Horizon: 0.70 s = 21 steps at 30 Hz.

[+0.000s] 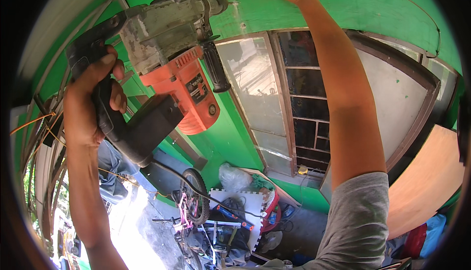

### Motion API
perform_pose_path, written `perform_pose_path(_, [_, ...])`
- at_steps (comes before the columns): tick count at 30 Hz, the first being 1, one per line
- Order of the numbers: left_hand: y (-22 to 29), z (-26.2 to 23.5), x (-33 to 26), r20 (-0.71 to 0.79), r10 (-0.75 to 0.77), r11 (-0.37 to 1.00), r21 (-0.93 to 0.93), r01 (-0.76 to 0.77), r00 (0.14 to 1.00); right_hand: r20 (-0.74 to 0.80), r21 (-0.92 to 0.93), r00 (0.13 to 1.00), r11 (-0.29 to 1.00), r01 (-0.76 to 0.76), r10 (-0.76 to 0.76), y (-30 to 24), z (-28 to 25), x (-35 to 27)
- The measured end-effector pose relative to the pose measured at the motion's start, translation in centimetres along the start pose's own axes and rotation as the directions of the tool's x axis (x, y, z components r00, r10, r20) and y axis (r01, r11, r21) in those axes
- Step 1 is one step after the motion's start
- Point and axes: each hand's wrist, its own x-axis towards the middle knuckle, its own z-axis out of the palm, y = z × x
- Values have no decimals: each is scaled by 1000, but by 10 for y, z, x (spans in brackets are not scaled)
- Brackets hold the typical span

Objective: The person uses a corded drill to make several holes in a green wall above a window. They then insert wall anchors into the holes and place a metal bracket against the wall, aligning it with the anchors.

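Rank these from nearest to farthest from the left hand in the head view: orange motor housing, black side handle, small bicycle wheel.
1. Orange motor housing, just right of the left hand.
2. Black side handle, farther right.
3. Small bicycle wheel, far below.

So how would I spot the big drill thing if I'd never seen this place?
Find the green wall above the window. Up against it, the left hand grips a heavy power drill by its black handle. Nothing else there has its dusty grey top and bright orange body.
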Motion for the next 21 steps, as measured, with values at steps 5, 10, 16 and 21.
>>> perform_pose_path(5, [-3,-4,2,23,-18,1000,-10,18,1000,-19,-35,1000,999,-1,0,1,0,1])
perform_pose_path(10, [-4,-7,9,59,3,1000,3,-3,998,-1,-75,1000,997,16,-16,3,3,0])
perform_pose_path(16, [0,-2,6,8,20,998,52,-20,1000,-15,-60,1000,998,-8,7,-2,1,-2])
perform_pose_path(21, [5,-5,16,-11,8,999,38,-7,1000,19,-21,999,999,-29,29,0,-1,0])
